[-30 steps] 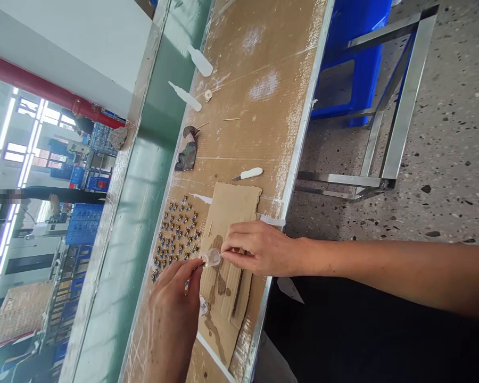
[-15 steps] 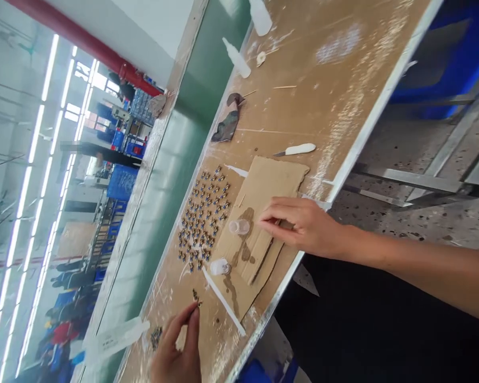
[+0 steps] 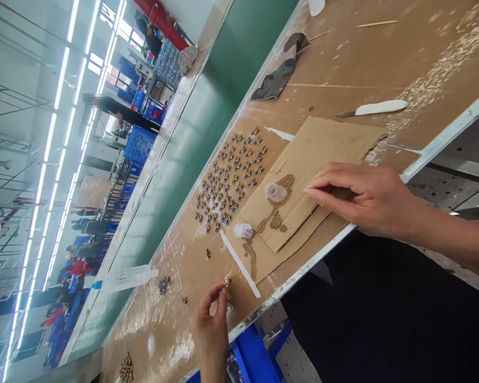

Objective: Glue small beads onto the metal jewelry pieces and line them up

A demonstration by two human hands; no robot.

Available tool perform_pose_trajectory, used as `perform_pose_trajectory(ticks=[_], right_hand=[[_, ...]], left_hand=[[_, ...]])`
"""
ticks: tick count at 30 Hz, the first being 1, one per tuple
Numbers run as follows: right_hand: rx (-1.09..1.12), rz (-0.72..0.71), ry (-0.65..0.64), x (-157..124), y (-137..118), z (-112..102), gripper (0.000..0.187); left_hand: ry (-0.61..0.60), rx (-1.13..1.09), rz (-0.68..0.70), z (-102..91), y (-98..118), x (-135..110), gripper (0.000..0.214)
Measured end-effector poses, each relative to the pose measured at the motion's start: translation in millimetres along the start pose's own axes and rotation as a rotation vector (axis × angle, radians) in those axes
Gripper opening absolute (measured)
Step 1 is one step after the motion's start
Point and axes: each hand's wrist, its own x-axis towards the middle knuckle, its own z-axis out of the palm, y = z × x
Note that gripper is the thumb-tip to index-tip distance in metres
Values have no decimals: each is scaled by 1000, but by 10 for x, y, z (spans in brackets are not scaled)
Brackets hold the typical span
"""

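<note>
My left hand [image 3: 211,319] pinches a small gold-brown metal piece [image 3: 227,283] between thumb and forefinger, low over the table. Over the cardboard sheets [image 3: 335,138] my right hand [image 3: 355,194] is closed in a pinch; whatever its fingertips hold, if anything, is too small to make out. A small clear cup [image 3: 275,192] stands on the cardboard among dark wet stains. Near the cardboard's edge is a second small clear container [image 3: 243,230]. Many little gold and blue pieces [image 3: 227,181] stand spread in rows beyond them.
A white-handled knife [image 3: 379,108] and a camouflage cloth [image 3: 277,74] lie farther along the table [image 3: 343,64]. A clear bottle [image 3: 130,277] lies by the green divider [image 3: 207,111]. Small piles of pieces [image 3: 164,284] and a white strip [image 3: 239,263] are near my left hand.
The view has turned and come closer. My left hand has moved away from the loose small pieces towards the table's near edge, a piece in its fingertips. My right hand stays pinched over the cardboard.
</note>
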Motion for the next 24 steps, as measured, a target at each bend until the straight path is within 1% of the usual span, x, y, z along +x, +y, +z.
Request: perform_pose_trajectory(ticks=[7, 12, 15, 18, 24], right_hand=[[-54, 4, -23, -6, -20, -2, 11], [-84, 89, -49, -14, -46, 3, 13], [-91, 52, -35, -16, -28, 13, 13], [-87, 17, -16, -12, -5, 21, 12], [-79, 26, -9, -18, 3, 20, 12]], left_hand=[[-37, -25, 12, -1, -13, 53, 39], [-63, -15, 30, -4, -43, 57, 36], [-76, 5, 44, -7, -44, 53, 34], [-83, 37, 63, -15, 10, 44, 33], [-66, 138, 147, -50, 163, 23, 33]])
